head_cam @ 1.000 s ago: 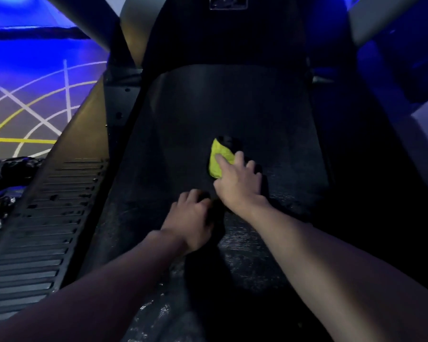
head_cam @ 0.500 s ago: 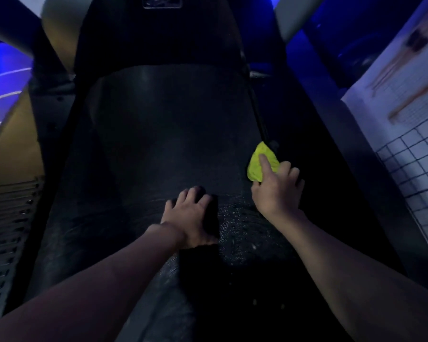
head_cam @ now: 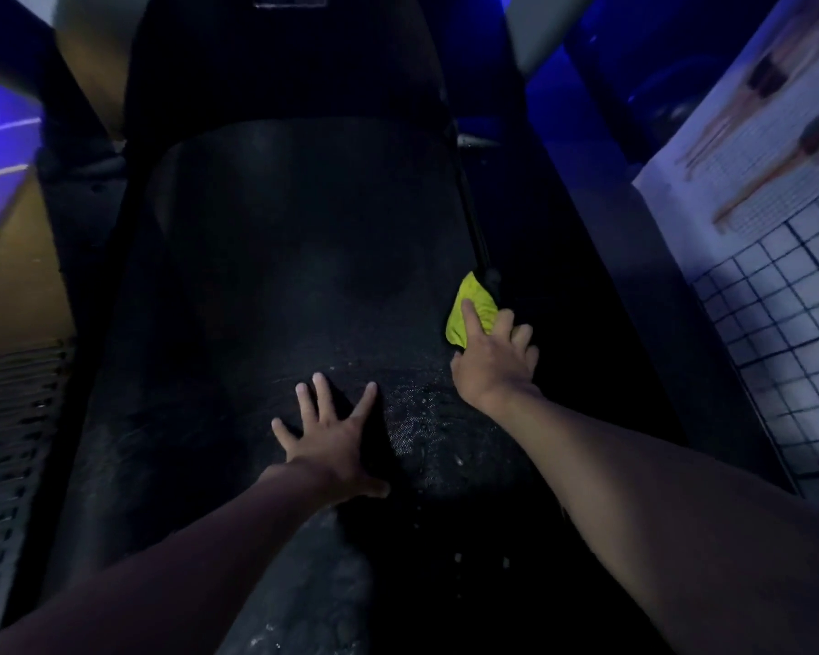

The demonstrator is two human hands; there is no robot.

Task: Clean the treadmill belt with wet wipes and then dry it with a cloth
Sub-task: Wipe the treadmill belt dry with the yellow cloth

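The black treadmill belt (head_cam: pixel 266 257) runs away from me down the middle of the head view, with wet glistening specks near my hands. My right hand (head_cam: pixel 495 364) presses a yellow-green cloth (head_cam: pixel 469 309) flat against the belt's right edge, fingers over its near part. My left hand (head_cam: pixel 334 434) lies flat on the belt's middle, fingers spread, holding nothing.
A dark side rail (head_cam: pixel 582 300) borders the belt on the right, and a ribbed rail (head_cam: pixel 6 418) runs along the left. A white tiled wall with a poster (head_cam: pixel 776 286) stands at the right. The treadmill's front hood (head_cam: pixel 284 54) rises ahead.
My right hand slid the cloth from the belt's middle to its right edge. My left hand opened from curled fingers to a flat spread palm. The view swung right.
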